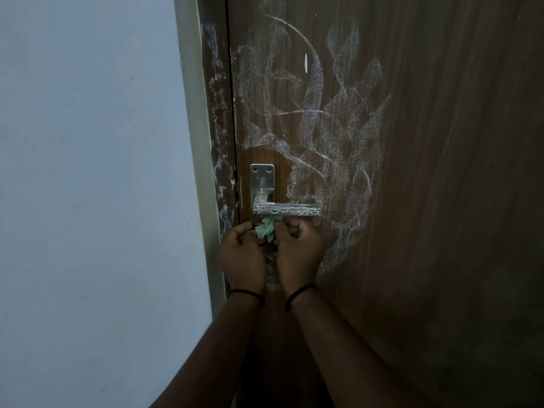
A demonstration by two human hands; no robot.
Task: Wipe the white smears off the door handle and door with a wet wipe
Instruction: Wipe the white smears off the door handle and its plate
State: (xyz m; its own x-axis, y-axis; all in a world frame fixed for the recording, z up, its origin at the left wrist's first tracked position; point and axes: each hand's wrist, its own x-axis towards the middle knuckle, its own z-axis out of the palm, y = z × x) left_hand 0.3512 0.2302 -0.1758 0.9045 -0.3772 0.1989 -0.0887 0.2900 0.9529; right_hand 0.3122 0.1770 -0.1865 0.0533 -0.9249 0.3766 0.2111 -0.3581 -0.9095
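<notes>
Left hand and right hand pinch a bunched wet wipe just below the chalk-marked door handle. Risk: a wadded wipe may merely spread the smears across the door.

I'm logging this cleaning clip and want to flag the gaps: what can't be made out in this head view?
- Lower part of the silver metal backplate: hidden behind both hands.
- Crumpled pale green wet wipe: mostly covered by the left hand and right hand; its size is unclear.
- White smears under the silver lever handle: partly behind the right hand.
- Brown wooden door: cut off by the frame edges.
</notes>
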